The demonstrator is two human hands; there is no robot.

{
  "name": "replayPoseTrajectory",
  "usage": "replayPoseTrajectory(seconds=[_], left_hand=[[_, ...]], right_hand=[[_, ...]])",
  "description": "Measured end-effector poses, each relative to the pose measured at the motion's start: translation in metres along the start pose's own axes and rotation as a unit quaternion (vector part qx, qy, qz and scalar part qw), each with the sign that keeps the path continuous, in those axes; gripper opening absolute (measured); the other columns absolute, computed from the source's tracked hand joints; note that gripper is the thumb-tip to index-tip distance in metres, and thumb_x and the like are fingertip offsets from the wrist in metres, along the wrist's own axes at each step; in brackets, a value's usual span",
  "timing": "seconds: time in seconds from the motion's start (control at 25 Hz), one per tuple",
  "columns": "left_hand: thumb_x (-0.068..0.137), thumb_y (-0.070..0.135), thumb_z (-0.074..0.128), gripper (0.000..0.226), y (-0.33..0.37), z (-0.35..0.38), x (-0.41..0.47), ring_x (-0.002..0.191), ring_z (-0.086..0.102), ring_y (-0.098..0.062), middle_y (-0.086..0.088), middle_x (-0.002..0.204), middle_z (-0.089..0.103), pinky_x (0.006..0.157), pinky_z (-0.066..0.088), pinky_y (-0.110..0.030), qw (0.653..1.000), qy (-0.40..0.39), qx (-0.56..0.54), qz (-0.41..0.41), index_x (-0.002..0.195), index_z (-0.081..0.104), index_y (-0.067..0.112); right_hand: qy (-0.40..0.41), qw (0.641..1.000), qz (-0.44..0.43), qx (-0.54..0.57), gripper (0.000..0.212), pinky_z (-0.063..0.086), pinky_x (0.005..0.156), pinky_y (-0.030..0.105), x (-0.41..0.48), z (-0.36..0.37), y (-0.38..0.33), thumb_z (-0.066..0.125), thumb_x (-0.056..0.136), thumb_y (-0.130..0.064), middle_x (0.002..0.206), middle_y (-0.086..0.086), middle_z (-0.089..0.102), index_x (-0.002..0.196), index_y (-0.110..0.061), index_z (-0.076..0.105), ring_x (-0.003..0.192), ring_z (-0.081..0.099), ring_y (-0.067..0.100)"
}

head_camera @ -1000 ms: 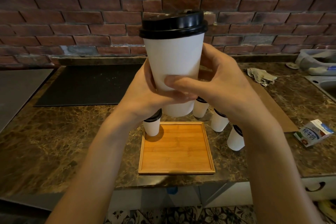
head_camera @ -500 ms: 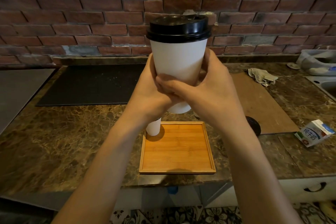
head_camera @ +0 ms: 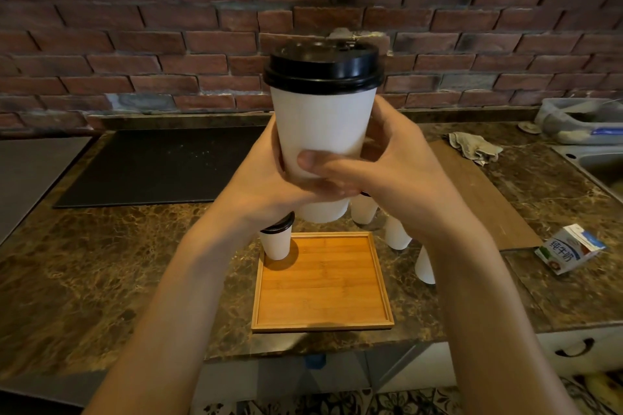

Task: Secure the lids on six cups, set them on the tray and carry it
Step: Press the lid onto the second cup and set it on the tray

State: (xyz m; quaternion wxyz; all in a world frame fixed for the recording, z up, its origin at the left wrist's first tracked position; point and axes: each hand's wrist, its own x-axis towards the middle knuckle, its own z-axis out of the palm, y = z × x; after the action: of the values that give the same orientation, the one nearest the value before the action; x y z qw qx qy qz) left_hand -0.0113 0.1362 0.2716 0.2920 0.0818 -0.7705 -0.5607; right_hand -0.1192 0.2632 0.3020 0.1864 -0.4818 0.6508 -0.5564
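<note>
I see my left hand and right hand clasping a white cup with black lid at frame centre, above the wooden tray.

The cup looks like matt white paper under a glossy black plastic lid. The tray, at 6 o'clock, is smooth wood; the counter polished mottled stone.

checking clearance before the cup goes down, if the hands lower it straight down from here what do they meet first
Probably the wooden tray, whose bare surface lies below the held cup gripped by the left hand and right hand. Depth is unclear, though: the lidded cup at the tray's far left corner could sit close to that path.
</note>
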Motion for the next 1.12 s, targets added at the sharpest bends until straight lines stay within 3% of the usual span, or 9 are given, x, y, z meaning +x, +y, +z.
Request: replayPoseTrajectory(seconds=[0.24, 0.4, 0.56, 0.84, 1.04, 1.12], left_hand=[[0.050, 0.029, 0.084, 0.079, 0.000, -0.004, -0.005, 0.104, 0.062, -0.003, 0.017, 0.108, 0.066, 0.075, 0.052, -0.014, 1.000, -0.012, -0.011, -0.015, 0.121, 0.050, 0.029], [0.053, 0.027, 0.083, 0.082, 0.001, -0.005, -0.006, 0.106, 0.062, -0.007, 0.011, 0.109, 0.066, 0.076, 0.053, -0.017, 0.999, -0.034, -0.007, -0.011, 0.127, 0.050, 0.018], [0.050, 0.028, 0.083, 0.084, 0.001, -0.005, -0.009, 0.104, 0.062, -0.006, 0.015, 0.106, 0.067, 0.074, 0.053, -0.016, 1.000, -0.016, -0.018, -0.005, 0.126, 0.050, 0.017], [0.051, 0.027, 0.081, 0.070, 0.007, -0.001, -0.011, 0.103, 0.062, 0.000, 0.024, 0.104, 0.067, 0.075, 0.051, -0.011, 0.999, 0.034, -0.017, 0.023, 0.114, 0.050, 0.031], [0.046, 0.031, 0.090, 0.082, 0.007, 0.005, -0.010, 0.106, 0.060, 0.003, 0.024, 0.106, 0.065, 0.077, 0.051, -0.011, 0.997, 0.079, 0.002, 0.027, 0.116, 0.047, 0.036], [0.047, 0.035, 0.087, 0.077, 0.008, 0.009, -0.010, 0.102, 0.060, 0.010, 0.023, 0.103, 0.063, 0.074, 0.049, -0.008, 0.995, 0.099, -0.007, 0.019, 0.113, 0.047, 0.039]], right_hand=[[-0.041, 0.999, -0.001, 0.028, 0.080, 0.054, 0.096, 0.039, 0.001, -0.004, 0.007, 0.086, 0.066, -0.032, 0.124, -0.006, 0.064, 0.137, -0.022, 0.050, 0.118, 0.059, 0.011], [-0.054, 0.998, -0.005, 0.035, 0.074, 0.055, 0.091, 0.029, 0.001, -0.007, 0.007, 0.084, 0.066, -0.030, 0.117, -0.009, 0.067, 0.132, -0.022, 0.053, 0.112, 0.061, 0.006], [-0.058, 0.998, -0.007, 0.040, 0.073, 0.054, 0.092, 0.031, -0.001, -0.006, 0.005, 0.084, 0.068, -0.026, 0.119, -0.007, 0.066, 0.133, -0.020, 0.052, 0.114, 0.061, 0.007], [-0.030, 0.999, -0.012, 0.022, 0.076, 0.055, 0.093, 0.031, -0.002, 0.000, -0.005, 0.084, 0.070, -0.030, 0.124, -0.009, 0.063, 0.137, -0.021, 0.049, 0.115, 0.059, 0.006], [0.015, 1.000, -0.011, -0.004, 0.082, 0.055, 0.089, 0.023, -0.001, 0.007, -0.008, 0.085, 0.070, -0.035, 0.127, -0.012, 0.059, 0.140, -0.023, 0.045, 0.116, 0.055, 0.002], [0.044, 0.999, -0.008, -0.008, 0.083, 0.055, 0.087, 0.022, -0.002, 0.014, -0.008, 0.085, 0.068, -0.039, 0.125, -0.014, 0.059, 0.140, -0.025, 0.045, 0.113, 0.055, 0.000]])
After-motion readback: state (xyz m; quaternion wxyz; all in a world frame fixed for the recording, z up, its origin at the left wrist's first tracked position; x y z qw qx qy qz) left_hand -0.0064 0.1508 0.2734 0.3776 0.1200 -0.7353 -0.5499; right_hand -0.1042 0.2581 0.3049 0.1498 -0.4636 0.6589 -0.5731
